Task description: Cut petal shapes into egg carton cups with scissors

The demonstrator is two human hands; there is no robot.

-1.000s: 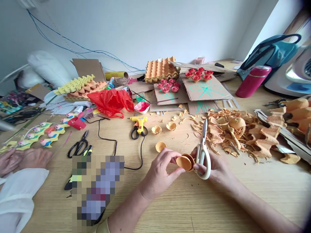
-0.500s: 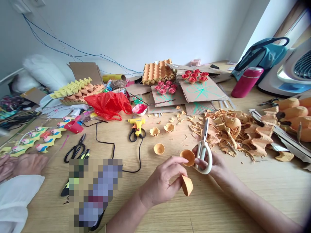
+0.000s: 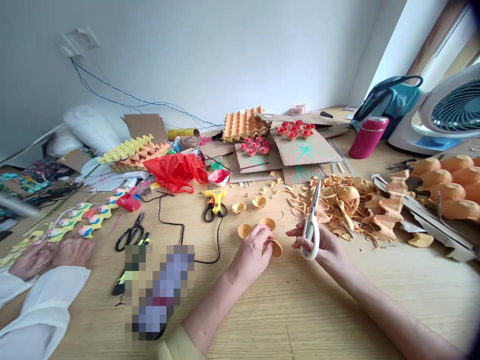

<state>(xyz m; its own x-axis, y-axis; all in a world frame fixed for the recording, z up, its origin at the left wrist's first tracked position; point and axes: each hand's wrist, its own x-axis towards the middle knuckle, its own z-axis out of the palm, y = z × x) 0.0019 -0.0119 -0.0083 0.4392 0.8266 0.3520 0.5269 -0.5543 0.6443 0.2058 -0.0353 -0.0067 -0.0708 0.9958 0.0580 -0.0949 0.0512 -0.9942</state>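
My left hand (image 3: 255, 246) is closed on an orange egg-carton cup (image 3: 276, 248), which is tipped on its side at the fingertips. A second egg-carton cup (image 3: 268, 223) is just beyond those fingers; I cannot tell whether they still touch it. Beside the hand, another cup (image 3: 245, 230) rests on the table, partly covered by the knuckles. My right hand (image 3: 318, 242) grips white-handled scissors (image 3: 310, 232), their blades together and pointing away from me. Farther back are two petal-cut cups, one (image 3: 239, 207) left of the other (image 3: 259, 201).
A yellow glue gun (image 3: 215, 199) with a black cord stands ahead. Carton scraps (image 3: 337, 200) pile up at right, near egg-tray pieces (image 3: 446, 182). Red paper flowers (image 3: 293, 131) sit on cardboard. At left, another person's hands (image 3: 56, 256) are near painted carton pieces (image 3: 90, 220).
My left hand drew a cup away from my right hand and moved forward and left with both cups toward the one on the table. My right hand keeps the scissors. The view shifted slightly.
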